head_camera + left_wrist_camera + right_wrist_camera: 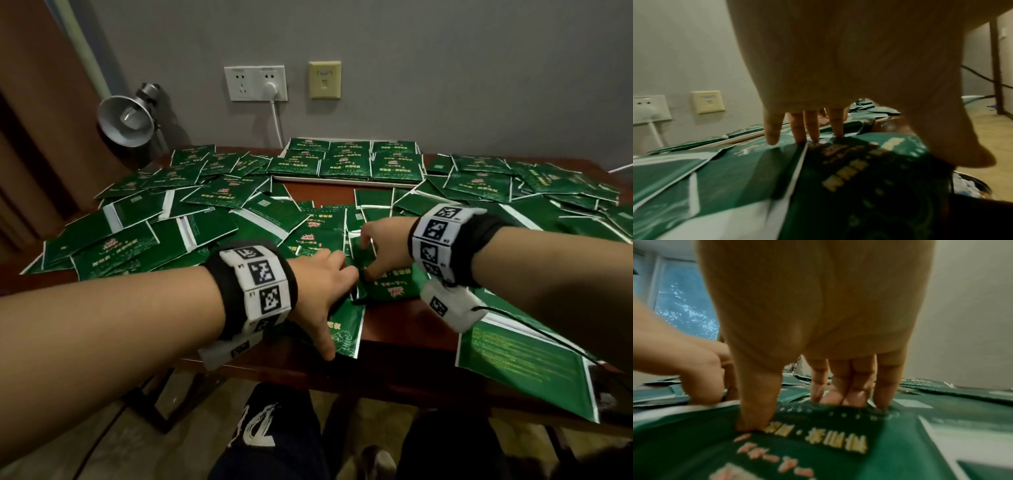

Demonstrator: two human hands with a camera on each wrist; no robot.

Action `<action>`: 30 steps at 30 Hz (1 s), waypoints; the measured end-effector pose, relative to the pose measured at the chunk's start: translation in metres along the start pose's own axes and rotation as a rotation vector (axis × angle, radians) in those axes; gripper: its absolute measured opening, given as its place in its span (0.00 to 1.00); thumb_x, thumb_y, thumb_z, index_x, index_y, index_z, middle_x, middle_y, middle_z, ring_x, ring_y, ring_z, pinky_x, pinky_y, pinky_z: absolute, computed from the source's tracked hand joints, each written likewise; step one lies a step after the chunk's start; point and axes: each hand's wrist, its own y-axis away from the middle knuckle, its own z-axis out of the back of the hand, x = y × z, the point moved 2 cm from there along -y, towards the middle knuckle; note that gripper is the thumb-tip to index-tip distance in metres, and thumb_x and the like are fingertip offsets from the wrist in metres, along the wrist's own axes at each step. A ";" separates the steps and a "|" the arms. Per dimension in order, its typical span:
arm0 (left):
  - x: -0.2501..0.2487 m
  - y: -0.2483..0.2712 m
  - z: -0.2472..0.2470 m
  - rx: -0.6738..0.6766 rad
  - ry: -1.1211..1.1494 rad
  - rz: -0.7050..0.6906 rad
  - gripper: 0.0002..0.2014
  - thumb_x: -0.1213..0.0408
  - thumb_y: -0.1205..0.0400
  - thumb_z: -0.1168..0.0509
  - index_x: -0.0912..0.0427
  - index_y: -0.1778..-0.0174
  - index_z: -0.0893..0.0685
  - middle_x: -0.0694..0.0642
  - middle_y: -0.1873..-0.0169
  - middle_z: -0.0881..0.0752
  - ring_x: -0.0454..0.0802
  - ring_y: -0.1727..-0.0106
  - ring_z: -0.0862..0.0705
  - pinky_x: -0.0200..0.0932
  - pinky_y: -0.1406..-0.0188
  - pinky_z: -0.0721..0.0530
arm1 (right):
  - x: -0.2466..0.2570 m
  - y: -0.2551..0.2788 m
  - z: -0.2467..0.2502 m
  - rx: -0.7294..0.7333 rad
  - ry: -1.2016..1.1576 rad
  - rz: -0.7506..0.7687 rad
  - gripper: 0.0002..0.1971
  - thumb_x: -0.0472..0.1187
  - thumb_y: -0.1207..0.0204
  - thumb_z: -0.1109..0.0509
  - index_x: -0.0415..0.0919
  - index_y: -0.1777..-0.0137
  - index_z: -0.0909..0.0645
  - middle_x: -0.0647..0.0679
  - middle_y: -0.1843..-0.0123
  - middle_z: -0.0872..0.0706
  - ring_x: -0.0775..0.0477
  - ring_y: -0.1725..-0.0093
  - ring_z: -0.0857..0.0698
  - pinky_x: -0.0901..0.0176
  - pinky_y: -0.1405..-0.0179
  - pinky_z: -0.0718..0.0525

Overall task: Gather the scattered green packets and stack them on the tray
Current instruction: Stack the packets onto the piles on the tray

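Green packets (pixel 219 192) lie scattered in overlapping heaps across the dark wooden table. At the back centre a white tray (pixel 346 181) carries neat stacks of them. Near the front centre my right hand (pixel 371 255) pinches one green packet (pixel 394 286): the thumb (pixel 756 410) presses on its printed face (pixel 818 443) and the fingers (pixel 849 386) hook over its far edge. My left hand (pixel 329 291) lies just left of it, its straight fingers (pixel 812 126) touching the near edge of that packet (pixel 859 162) and the thumb spread over another packet at the table's front edge.
A metal desk lamp (pixel 125 120) stands at the back left. Wall sockets (pixel 255 83) with a white plug and cable sit behind the tray. A strip of bare wood (pixel 322 192) shows in front of the tray. One larger green packet (pixel 527 370) overhangs the front right edge.
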 end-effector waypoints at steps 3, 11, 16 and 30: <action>-0.003 0.003 -0.006 -0.045 -0.139 -0.043 0.46 0.38 0.40 0.21 0.56 0.33 0.34 0.55 0.40 0.33 0.53 0.40 0.33 0.53 0.38 0.23 | -0.001 -0.001 -0.004 0.095 0.089 -0.007 0.26 0.61 0.24 0.31 0.35 0.45 0.17 0.42 0.56 0.17 0.41 0.59 0.19 0.56 0.62 0.22; 0.008 0.009 0.013 -0.171 0.280 0.062 0.17 0.71 0.24 0.39 0.55 0.40 0.20 0.53 0.44 0.15 0.55 0.42 0.18 0.44 0.46 0.19 | -0.023 -0.002 0.009 -0.146 -0.053 -0.105 0.21 0.56 0.16 0.40 0.36 0.51 0.20 0.44 0.59 0.19 0.44 0.60 0.21 0.59 0.66 0.26; 0.017 0.011 0.046 -0.253 0.467 0.134 0.16 0.78 0.22 0.45 0.58 0.46 0.17 0.53 0.54 0.16 0.53 0.51 0.18 0.40 0.58 0.21 | -0.042 0.003 0.024 -0.268 -0.175 -0.228 0.21 0.55 0.16 0.40 0.35 0.44 0.19 0.43 0.55 0.18 0.42 0.57 0.20 0.59 0.61 0.26; 0.067 0.011 0.112 -0.184 0.222 0.464 0.15 0.71 0.17 0.43 0.68 0.38 0.17 0.66 0.42 0.15 0.61 0.46 0.16 0.41 0.59 0.22 | -0.038 0.009 0.026 -0.215 -0.193 -0.251 0.23 0.56 0.16 0.40 0.35 0.41 0.19 0.42 0.50 0.15 0.41 0.51 0.16 0.58 0.58 0.22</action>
